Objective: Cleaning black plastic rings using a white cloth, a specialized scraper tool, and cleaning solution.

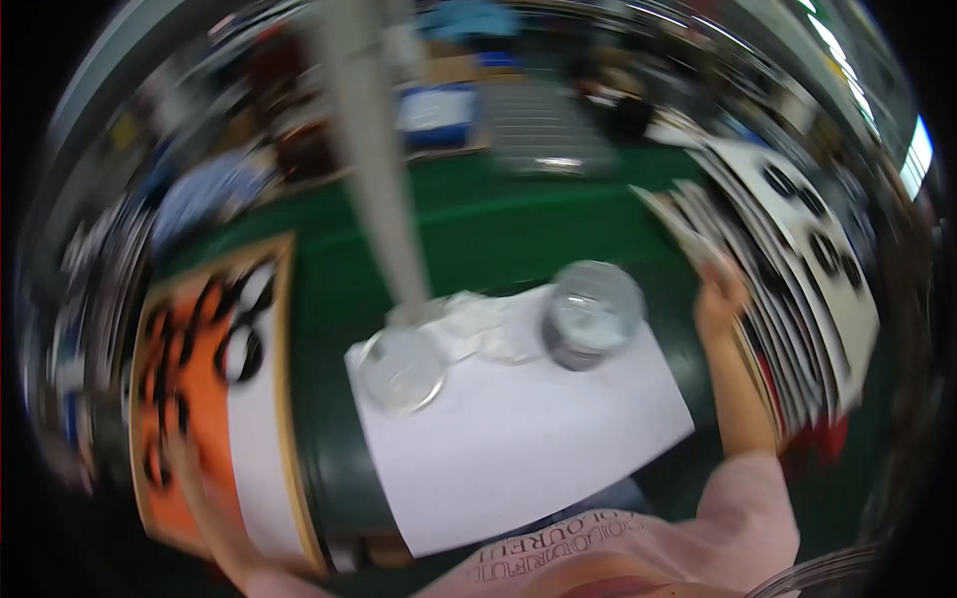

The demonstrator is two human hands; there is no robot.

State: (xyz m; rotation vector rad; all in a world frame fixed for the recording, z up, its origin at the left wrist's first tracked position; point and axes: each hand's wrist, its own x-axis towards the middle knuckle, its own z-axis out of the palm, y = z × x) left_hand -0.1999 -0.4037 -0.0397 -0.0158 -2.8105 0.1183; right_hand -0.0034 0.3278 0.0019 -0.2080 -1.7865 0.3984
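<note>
On the left lies a wood-framed picture (284, 399), orange and white with black shapes. My left hand (181, 456) is over its orange part near the lower edge, its fingers smeared by motion. At the right my right hand (722, 297) is closed round the edge of a thin pale panel (670, 221), at the near side of a stack of panels (797, 349). The top panel of that stack is white with black shapes. Between my hands a large white sheet (528, 429) lies on the green table (329, 439).
A clear tub (593, 319) with pale contents stands on the sheet's far right corner. A round translucent lid (403, 371) and crumpled white cloth or paper (478, 324) lie beside it. A pale post (374, 169) rises behind them. Grey ridged trays (543, 125) stand at the back.
</note>
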